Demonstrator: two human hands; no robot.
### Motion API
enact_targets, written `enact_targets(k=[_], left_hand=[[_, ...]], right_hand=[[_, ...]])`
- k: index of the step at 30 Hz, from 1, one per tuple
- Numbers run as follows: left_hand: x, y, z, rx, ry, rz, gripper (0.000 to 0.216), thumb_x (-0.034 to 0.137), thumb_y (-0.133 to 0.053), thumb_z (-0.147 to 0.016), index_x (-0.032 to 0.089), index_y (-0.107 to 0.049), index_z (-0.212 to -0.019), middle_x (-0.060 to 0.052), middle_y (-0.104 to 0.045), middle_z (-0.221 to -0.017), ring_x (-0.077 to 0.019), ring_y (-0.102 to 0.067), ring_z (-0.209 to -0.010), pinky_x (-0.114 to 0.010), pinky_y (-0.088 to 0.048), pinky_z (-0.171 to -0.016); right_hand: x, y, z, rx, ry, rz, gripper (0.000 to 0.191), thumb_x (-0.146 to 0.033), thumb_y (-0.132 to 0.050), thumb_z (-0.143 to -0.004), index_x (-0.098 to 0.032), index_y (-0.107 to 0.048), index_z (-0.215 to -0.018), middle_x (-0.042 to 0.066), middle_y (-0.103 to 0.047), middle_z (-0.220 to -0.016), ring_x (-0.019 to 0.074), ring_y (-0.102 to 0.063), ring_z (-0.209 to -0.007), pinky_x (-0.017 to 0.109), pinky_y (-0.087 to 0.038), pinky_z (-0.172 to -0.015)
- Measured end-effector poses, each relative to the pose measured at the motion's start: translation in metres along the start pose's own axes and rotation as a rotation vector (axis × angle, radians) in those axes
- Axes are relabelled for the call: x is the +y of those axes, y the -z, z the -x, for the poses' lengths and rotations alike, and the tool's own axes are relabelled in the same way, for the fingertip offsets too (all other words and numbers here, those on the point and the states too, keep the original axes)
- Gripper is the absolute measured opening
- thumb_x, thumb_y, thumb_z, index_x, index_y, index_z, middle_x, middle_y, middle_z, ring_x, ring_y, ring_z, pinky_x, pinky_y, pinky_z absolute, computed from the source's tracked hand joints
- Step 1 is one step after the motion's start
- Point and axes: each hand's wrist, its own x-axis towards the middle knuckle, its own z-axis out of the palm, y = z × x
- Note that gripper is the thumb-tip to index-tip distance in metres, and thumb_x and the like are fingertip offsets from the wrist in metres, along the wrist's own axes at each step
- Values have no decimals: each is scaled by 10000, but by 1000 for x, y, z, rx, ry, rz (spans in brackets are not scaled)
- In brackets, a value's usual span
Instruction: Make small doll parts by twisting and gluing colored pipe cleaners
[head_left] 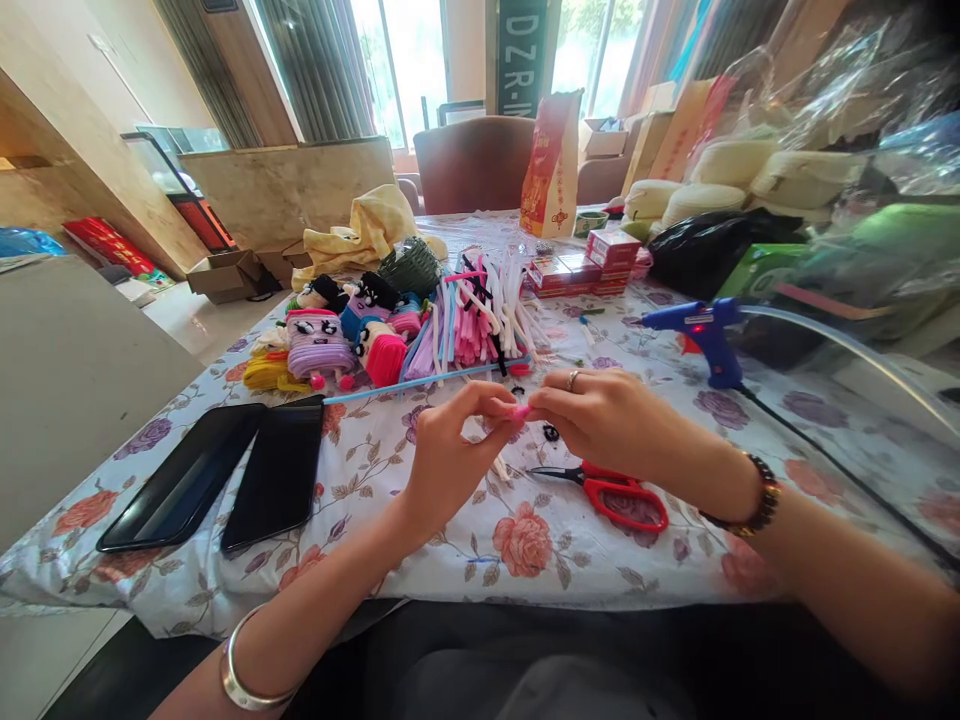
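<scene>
In front of me, my left hand pinches a small pink piece of pipe cleaner between thumb and fingertips. My right hand has its fingers closed on the other side of the same piece, so most of it is hidden. Red-handled scissors lie just below my right hand, blades pointing left. A small black curled bit rests on the cloth between the hands and the scissors. Beyond my hands is a heap of pipe cleaners in pink, white, lilac and black, and a light blue pipe cleaner lies apart.
Two black phones lie at left. Plush-like dolls made of pipe cleaners sit behind them. A blue glue gun stands at right, its cord trailing to the edge. Red boxes and a paper bag stand farther back.
</scene>
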Motion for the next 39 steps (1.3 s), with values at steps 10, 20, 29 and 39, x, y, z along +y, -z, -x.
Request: enact_targets(k=[10,20,29,39], left_hand=[[4,2,-7,-151,417,404,212,265,-729,-688,172,-722,-878,-36,-709,-832,-141,-643,-761,-250,-521,-735],[-3,5,-9,-17,601,563,294,280,-754,-665,205,-696,-944,9,-646,-772,-86,-581,-706,-213,-463,-729],[-5,4,-10,5,614,640,257,283,-748,-668,195,-672,-897,36,-576,-700,-85,-567,-688,-241,-444,-758],[-6,5,-13,113,615,699,230,247,-712,-670,174,-649,-879,8,-642,-733,-97,-591,-726,-248,-448,-771]], right_hand=[[4,13,-1,19,27,126,188,-161,-471,-908,-146,-625,-802,48,-620,-756,123,-529,-624,266,-311,-539],[15,23,21,-409,-168,-151,316,-323,-497,-885,-185,-591,-618,-2,-571,-575,109,-516,-528,256,-329,-531],[26,5,32,-724,-264,-171,91,-234,-633,-681,-186,-634,-758,37,-592,-778,170,-548,-688,261,-363,-587],[17,13,25,-853,-334,-174,76,-180,-604,-593,-184,-533,-566,-12,-485,-536,100,-394,-450,241,-228,-420]])
